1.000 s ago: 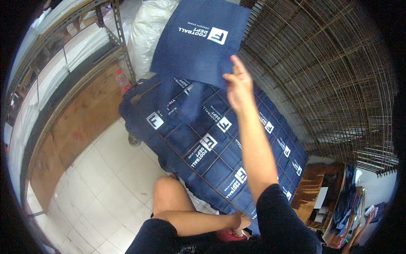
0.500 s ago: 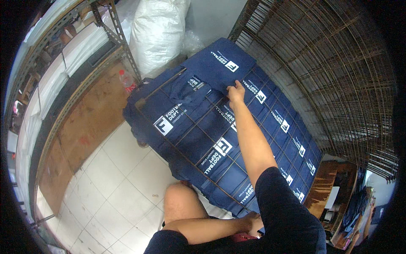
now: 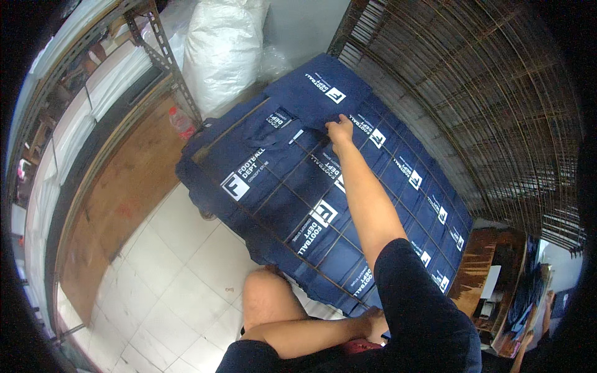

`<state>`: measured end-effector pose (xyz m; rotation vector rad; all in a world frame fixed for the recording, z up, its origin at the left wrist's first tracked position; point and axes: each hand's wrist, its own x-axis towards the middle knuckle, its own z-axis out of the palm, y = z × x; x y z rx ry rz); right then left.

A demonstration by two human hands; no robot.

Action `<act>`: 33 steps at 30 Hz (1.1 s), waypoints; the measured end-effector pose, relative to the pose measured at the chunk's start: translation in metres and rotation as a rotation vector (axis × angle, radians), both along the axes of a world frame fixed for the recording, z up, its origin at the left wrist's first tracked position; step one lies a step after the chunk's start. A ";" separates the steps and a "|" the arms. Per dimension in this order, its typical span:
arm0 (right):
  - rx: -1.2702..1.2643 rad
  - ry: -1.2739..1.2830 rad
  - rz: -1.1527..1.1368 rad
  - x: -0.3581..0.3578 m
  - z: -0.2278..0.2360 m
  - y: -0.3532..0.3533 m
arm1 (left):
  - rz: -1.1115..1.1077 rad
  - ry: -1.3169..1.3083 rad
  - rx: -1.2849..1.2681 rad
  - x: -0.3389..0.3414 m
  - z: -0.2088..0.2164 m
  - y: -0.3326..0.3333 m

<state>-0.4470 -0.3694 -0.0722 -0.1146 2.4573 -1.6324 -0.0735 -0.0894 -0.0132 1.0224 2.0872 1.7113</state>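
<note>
Navy T-shirts (image 3: 273, 202) with white prints lie in overlapping rows on a wire drying rack (image 3: 317, 268). My right hand (image 3: 339, 132) reaches to the far part, fingers closed on the fabric of a navy T-shirt (image 3: 311, 93) near its collar. That shirt lies loosely on top, with its neck label and a small white tag showing. Close to my body, my left hand (image 3: 375, 326) is bent in at the rack's near edge, partly covered by my right sleeve. Its fingers are hidden, and a bit of blue shows beside it.
Tall wire racks (image 3: 460, 81) stand along the right. A metal shelf frame (image 3: 165, 56) with white stacks and a brown board (image 3: 118, 211) runs along the left. A white sack (image 3: 224, 56) and a red-capped plastic bottle (image 3: 180, 123) are behind. Wooden furniture (image 3: 476, 261) stands at the right.
The view has shifted slightly. The top shirt's collar has flattened and moved a little near my right hand. My left hand stays by my body.
</note>
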 end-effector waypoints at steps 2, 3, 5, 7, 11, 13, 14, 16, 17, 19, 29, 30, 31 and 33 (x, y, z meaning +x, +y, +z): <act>-0.001 -0.014 0.004 -0.005 -0.006 0.001 | 0.019 -0.266 0.368 0.009 -0.024 0.029; -0.001 -0.022 0.005 -0.006 -0.008 0.002 | 0.022 -0.381 0.514 0.012 -0.029 0.037; -0.003 -0.003 -0.027 -0.015 -0.012 0.011 | -0.077 -0.356 0.487 0.013 -0.040 0.044; -0.025 -0.051 -0.024 -0.008 -0.005 0.008 | -0.022 0.035 0.021 -0.003 0.008 -0.011; -0.050 -0.164 0.025 0.028 0.040 -0.012 | 0.029 0.186 -0.175 -0.006 0.015 -0.017; -0.019 -0.108 -0.012 0.022 0.031 -0.011 | 0.000 0.192 -0.171 -0.005 0.013 -0.016; 0.004 -0.037 -0.063 0.007 0.012 -0.003 | -0.010 0.193 -0.154 -0.004 0.014 -0.014; 0.027 0.014 -0.103 0.000 -0.001 -0.002 | 0.016 0.179 -0.129 -0.003 0.013 -0.014; 0.024 0.000 -0.105 0.002 -0.003 -0.005 | 0.045 0.176 -0.112 -0.003 0.012 -0.014; 0.009 -0.019 -0.093 0.003 -0.005 -0.009 | 0.119 0.166 -0.085 0.000 0.011 -0.012; 0.006 -0.039 -0.075 -0.004 0.001 -0.009 | 0.040 0.168 -0.167 -0.010 0.024 -0.026; 0.004 -0.046 -0.083 -0.004 0.001 -0.009 | 0.029 0.174 -0.169 -0.009 0.021 -0.023; 0.001 -0.041 -0.084 -0.005 0.001 -0.007 | 0.023 0.182 -0.181 -0.008 0.020 -0.019; -0.006 -0.034 -0.074 0.003 0.009 -0.008 | 0.027 0.189 -0.206 -0.008 0.018 -0.017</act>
